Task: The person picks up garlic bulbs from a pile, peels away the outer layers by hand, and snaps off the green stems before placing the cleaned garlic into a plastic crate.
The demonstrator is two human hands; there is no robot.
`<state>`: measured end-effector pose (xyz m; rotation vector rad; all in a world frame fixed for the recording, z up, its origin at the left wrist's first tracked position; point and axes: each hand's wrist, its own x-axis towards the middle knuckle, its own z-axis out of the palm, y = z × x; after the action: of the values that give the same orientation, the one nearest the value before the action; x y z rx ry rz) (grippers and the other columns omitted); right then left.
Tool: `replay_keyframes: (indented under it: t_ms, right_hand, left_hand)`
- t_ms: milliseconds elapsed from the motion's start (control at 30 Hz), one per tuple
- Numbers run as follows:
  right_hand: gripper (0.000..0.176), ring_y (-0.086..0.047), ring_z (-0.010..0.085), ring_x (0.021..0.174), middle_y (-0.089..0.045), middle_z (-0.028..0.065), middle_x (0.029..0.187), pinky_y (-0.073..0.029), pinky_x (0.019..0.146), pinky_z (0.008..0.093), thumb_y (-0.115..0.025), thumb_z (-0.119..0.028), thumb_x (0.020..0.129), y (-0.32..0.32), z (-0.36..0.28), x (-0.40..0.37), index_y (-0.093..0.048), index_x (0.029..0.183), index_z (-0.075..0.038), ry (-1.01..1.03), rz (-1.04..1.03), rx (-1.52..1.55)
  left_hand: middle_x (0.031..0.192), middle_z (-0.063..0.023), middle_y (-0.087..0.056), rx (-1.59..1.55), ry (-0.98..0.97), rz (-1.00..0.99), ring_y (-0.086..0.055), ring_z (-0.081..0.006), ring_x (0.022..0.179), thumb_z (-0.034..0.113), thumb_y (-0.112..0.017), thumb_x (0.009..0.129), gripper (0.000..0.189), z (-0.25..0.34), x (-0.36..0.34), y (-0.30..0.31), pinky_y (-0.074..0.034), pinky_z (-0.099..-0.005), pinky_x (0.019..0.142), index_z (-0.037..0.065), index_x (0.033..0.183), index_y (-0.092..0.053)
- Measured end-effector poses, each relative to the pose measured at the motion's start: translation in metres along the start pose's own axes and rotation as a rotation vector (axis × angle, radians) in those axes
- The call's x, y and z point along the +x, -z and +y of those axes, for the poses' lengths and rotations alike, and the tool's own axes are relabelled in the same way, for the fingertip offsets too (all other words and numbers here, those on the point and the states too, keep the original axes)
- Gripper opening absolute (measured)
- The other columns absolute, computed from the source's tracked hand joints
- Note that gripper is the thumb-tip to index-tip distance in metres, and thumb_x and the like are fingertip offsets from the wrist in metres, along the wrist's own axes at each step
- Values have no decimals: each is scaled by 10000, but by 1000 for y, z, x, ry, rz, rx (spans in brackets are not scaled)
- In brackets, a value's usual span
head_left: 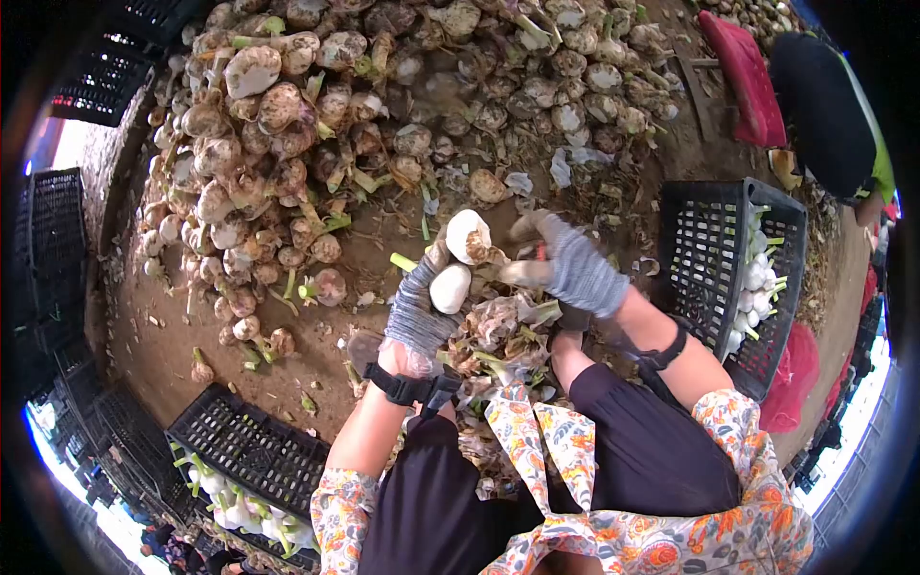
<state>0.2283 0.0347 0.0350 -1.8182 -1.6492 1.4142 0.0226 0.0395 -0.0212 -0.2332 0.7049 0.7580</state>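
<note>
My left hand, in a grey glove with a black wrist strap, holds two peeled white garlic bulbs, an upper one with a brown patch and a lower one. A green stem sticks out beside them. My right hand, gloved the same way, is just right of the upper bulb, its thumb and fingers apart around a small red-and-dark item that is mostly hidden. Loose garlic skins lie below the hands, between my legs.
A large heap of unpeeled garlic covers the ground ahead and to the left. Black crates with white bulbs stand at right and lower left. More crates line the left edge. Another person is at upper right, near a red item.
</note>
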Motion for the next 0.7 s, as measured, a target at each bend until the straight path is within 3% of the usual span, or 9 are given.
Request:
replay_keyframes:
  t_ms: [33,100,233,300,367,433,533,633,700]
  right_hand:
    - [351,-617,155,726,-634,98,942,-504,614,266,-669,-214,793,-2,-5,2,-549,1054,-13,-2,3,2]
    - [352,-643,204,787,-630,156,914,-535,652,294,-678,-232,775,2,-13,7,-525,1000,-10,-162,-181,896]
    - [320,-649,185,764,-624,150,970,-558,642,313,-656,-178,804,45,6,16,-509,1040,-21,106,-122,1558]
    - [411,-636,216,831,-607,147,1026,-537,717,327,-657,-244,811,47,13,13,-506,1138,-47,-49,35,1044]
    - [469,-602,243,917,-586,145,1065,-503,800,333,-644,-298,821,22,46,18,-502,1209,-76,339,464,-444]
    - [453,-569,227,956,-583,160,1046,-459,841,329,-638,-341,807,5,26,7,-561,1154,-60,105,193,443]
    - [393,-573,193,895,-601,130,972,-461,801,305,-648,-300,797,-22,19,15,-580,1086,-42,196,210,376]
    - [309,-528,94,861,-572,20,918,-449,798,246,-667,-188,813,-10,1,12,-546,1039,-16,-111,22,174]
    - [277,-521,81,820,-572,-5,864,-451,756,232,-668,-194,815,-8,14,12,-562,1006,-23,-82,-119,545]
  left_hand:
    - [1002,-104,-636,2,3,0,-633,-235,849,244,-628,835,334,-1,-1,-2,-557,-343,706,57,1102,-558]
    - [985,-109,-639,-14,32,11,-637,-238,821,250,-616,847,319,-4,-3,-6,-560,-340,700,53,1091,-562]
    - [973,-114,-644,-53,31,160,-645,-229,806,244,-618,848,301,-2,-4,1,-566,-327,676,56,1078,-570]
    - [984,-114,-644,38,-8,128,-646,-215,813,235,-626,843,291,-4,-2,0,-567,-314,681,62,1072,-579]
    - [1001,-114,-640,19,5,166,-644,-203,836,220,-635,836,305,-4,-4,0,-567,-302,695,65,1091,-574]
    - [1010,-111,-637,60,-2,166,-642,-199,849,209,-637,834,308,-6,-7,-7,-565,-297,706,66,1099,-571]
    - [1026,-105,-632,170,-60,137,-637,-193,870,193,-636,833,312,-14,-8,-7,-562,-290,722,63,1108,-567]
    - [1042,-99,-627,250,-101,103,-634,-192,890,182,-632,833,312,-17,-16,-17,-556,-276,738,48,1108,-566]
    - [1039,-101,-628,214,-40,57,-632,-189,903,175,-630,834,320,-13,-18,-15,-553,-272,747,44,1118,-560]
